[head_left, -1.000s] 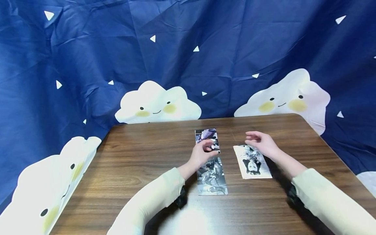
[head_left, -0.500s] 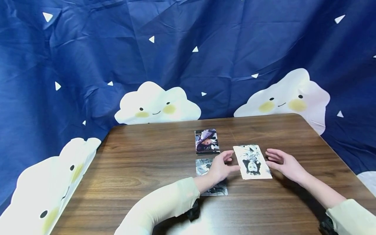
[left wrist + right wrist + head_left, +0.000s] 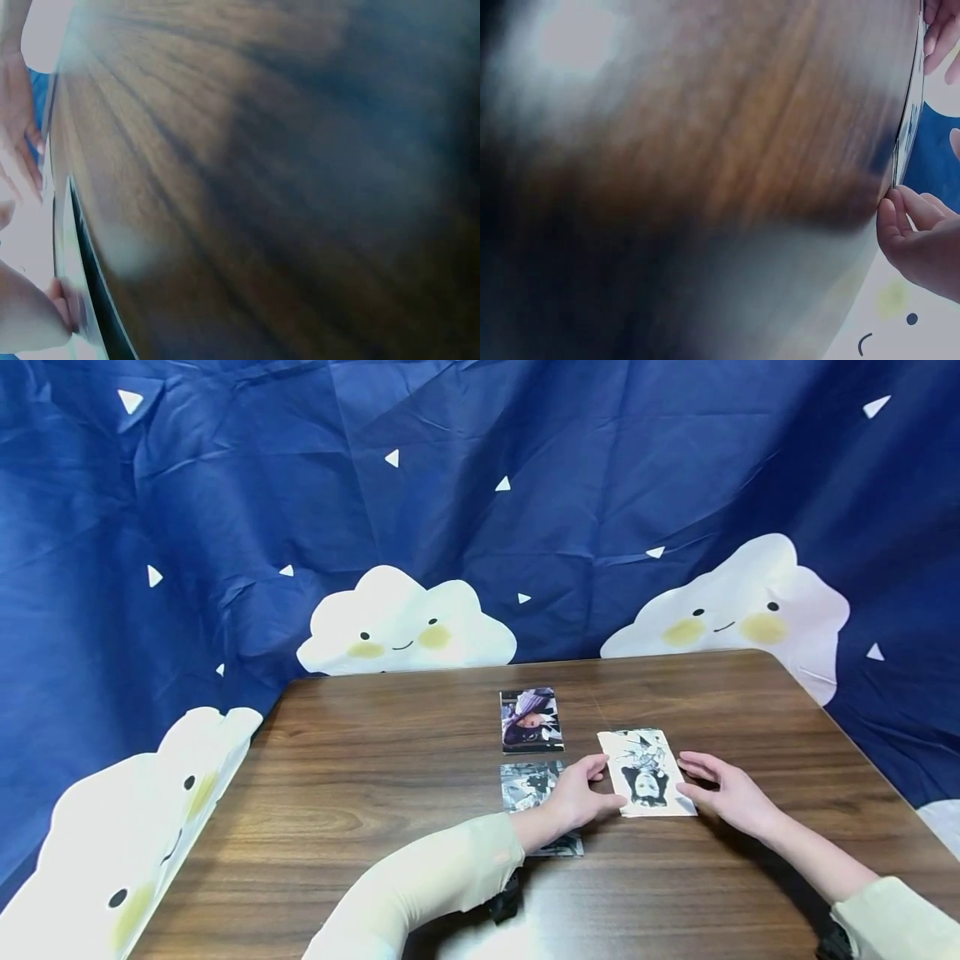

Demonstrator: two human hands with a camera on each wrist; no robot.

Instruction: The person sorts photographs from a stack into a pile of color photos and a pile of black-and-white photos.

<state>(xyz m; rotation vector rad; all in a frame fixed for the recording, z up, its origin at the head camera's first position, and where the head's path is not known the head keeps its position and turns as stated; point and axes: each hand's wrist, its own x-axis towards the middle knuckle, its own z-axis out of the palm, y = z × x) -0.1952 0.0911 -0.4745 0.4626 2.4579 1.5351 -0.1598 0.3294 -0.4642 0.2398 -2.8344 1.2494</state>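
Observation:
A small stack of pale cards (image 3: 647, 768) printed with a dark-haired figure lies on the table, its edges slightly fanned. My left hand (image 3: 572, 795) stands at its left edge, thumb and fingers spread, fingertips right at the side. On the opposite side my right hand (image 3: 731, 792) has its thumb and fingers at the right edge. In the right wrist view the fingertips of the right hand (image 3: 922, 236) meet the stack's thin edge. Beneath my left wrist is a grey picture card (image 3: 523, 781), partly hidden by that hand and forearm.
Behind the grey card lies a card with a purple-hatted figure (image 3: 531, 722), separated by a narrow gap. The brown wooden table (image 3: 375, 777) backs onto a blue curtain (image 3: 450, 510) with smiling white clouds.
My left hand has come right and nearer from over the two left cards to the pale stack. My right hand has moved from the stack's far corner down to its right edge.

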